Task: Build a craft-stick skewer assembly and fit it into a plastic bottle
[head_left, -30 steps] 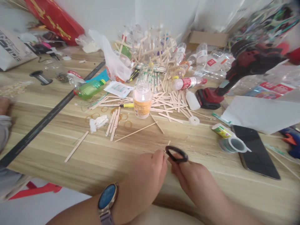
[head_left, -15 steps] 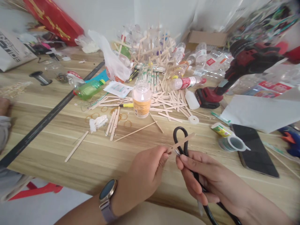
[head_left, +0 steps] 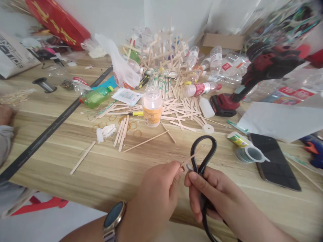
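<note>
My left hand [head_left: 153, 195], with a watch [head_left: 114, 215] on its wrist, pinches one end of a thin wooden craft stick [head_left: 198, 152]. The stick slants up to the right, its free end in front of a loop of the scissors. Closed around the black-handled scissors [head_left: 214, 149] near their middle is my right hand [head_left: 214, 191]. One handle loop stands up above the fingers and the other hangs below. A short bit of metal blade [head_left: 188, 167] shows beside the left fingertips, close to the stick. Most of the blades are hidden by my fingers.
A clear jar [head_left: 152, 111] stands ahead, with many loose craft sticks [head_left: 181, 111] around it. To the right lie a phone [head_left: 275, 161], a tape roll [head_left: 249, 154] and a red-black power tool [head_left: 227, 104]. Another person's hand [head_left: 5, 115] rests at the left edge.
The scissors have turned in my right hand, so the upper loop looks wider and leans right. The stick has tilted and shows more edge-on. My left hand has shifted slightly.
</note>
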Demonstrator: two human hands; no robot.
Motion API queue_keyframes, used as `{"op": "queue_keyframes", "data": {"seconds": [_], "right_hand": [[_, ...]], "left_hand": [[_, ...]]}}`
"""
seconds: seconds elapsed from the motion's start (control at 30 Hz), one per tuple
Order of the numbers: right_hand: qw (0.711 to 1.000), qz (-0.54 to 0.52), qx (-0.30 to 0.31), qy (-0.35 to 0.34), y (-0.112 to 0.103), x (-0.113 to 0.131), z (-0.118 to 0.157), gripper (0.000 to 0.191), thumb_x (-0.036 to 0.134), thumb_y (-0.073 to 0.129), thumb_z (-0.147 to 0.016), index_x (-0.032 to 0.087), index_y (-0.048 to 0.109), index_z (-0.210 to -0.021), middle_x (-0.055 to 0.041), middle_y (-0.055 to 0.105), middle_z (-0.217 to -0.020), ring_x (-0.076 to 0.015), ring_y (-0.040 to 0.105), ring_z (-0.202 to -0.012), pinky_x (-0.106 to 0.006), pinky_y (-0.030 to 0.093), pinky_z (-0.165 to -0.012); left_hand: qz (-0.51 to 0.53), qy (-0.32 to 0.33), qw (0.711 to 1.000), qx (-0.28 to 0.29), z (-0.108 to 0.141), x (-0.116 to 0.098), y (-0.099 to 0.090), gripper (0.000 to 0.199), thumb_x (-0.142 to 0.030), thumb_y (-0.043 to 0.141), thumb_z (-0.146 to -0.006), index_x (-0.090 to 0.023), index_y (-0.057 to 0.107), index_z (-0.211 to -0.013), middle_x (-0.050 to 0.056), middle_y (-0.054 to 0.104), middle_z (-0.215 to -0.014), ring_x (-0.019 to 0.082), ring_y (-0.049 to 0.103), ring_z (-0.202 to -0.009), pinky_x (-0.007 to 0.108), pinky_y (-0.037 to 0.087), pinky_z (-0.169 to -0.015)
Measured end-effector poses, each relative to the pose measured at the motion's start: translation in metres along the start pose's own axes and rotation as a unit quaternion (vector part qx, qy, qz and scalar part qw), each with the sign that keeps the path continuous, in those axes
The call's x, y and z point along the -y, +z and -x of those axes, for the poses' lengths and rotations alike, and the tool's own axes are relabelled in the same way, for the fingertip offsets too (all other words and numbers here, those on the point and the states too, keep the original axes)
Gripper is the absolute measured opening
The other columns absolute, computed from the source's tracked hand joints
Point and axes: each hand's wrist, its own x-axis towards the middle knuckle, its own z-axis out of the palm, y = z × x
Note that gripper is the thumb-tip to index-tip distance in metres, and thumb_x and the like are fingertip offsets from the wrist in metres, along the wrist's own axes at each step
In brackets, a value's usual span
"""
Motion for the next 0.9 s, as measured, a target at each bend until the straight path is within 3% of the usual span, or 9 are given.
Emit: {"op": "queue_keyframes", "data": {"seconds": [0.2,0.33,0.43,0.53,0.7,0.9], "right_hand": [[1.000,0.020,0.003,-0.021,-0.001,-0.003,-0.005,0.047,0.065,0.053,-0.082,0.017,0.051,-0.081,0.0029,0.061,-0.048,-0.0033,0.043,-0.036,-0.015,0.015,-0.034],[0.997,-0.071,0.029,0.033,-0.004,0.001,-0.004,0.044,0.060,0.062,-0.079,0.017,0.053,-0.079,0.0028,0.061,-0.047,-0.0042,0.049,-0.035,-0.012,0.016,-0.031],[0.983,-0.160,0.042,0.086,-0.004,0.002,-0.002,0.040,0.054,0.070,-0.073,0.017,0.054,-0.078,0.0044,0.058,-0.045,-0.0053,0.051,-0.034,-0.011,0.013,-0.029],[0.981,-0.173,0.020,0.083,0.000,0.001,-0.004,0.041,0.053,0.072,-0.071,0.017,0.055,-0.077,0.0040,0.059,-0.046,-0.0053,0.051,-0.034,-0.011,0.015,-0.029],[0.993,-0.110,-0.030,0.030,0.006,-0.008,-0.010,0.047,0.061,0.067,-0.072,0.016,0.055,-0.081,0.0034,0.060,-0.048,-0.0071,0.054,-0.038,-0.011,0.019,-0.029],[0.999,-0.040,-0.034,-0.006,0.002,-0.014,-0.015,0.048,0.063,0.060,-0.078,0.015,0.055,-0.082,0.0020,0.061,-0.049,-0.0071,0.055,-0.040,-0.011,0.022,-0.032]], "left_hand": [[-0.070,0.006,0.997,-0.013,0.001,0.004,0.006,0.022,-0.012,0.037,-0.092,-0.021,0.049,-0.077,-0.001,0.063,-0.068,0.016,0.062,-0.063,0.025,0.041,-0.057],[-0.146,0.059,0.986,-0.050,0.003,0.010,0.008,0.022,-0.006,0.036,-0.088,-0.021,0.049,-0.079,0.001,0.064,-0.068,0.018,0.061,-0.062,0.028,0.044,-0.057],[-0.226,0.128,0.961,-0.092,0.004,0.016,0.010,0.020,-0.004,0.037,-0.086,-0.019,0.051,-0.088,0.003,0.065,-0.071,0.021,0.062,-0.064,0.033,0.049,-0.060],[-0.279,0.166,0.939,-0.111,0.002,0.017,0.011,0.019,-0.002,0.039,-0.083,-0.016,0.051,-0.087,0.003,0.064,-0.067,0.021,0.062,-0.059,0.035,0.051,-0.057],[-0.291,0.143,0.941,-0.095,-0.001,0.011,0.010,0.021,0.001,0.042,-0.078,-0.019,0.048,-0.076,0.001,0.060,-0.060,0.021,0.059,-0.053,0.035,0.051,-0.051],[-0.264,0.107,0.956,-0.067,-0.003,0.009,0.013,0.020,-0.002,0.049,-0.078,-0.020,0.047,-0.072,0.000,0.060,-0.059,0.021,0.060,-0.052,0.033,0.048,-0.051]]}}
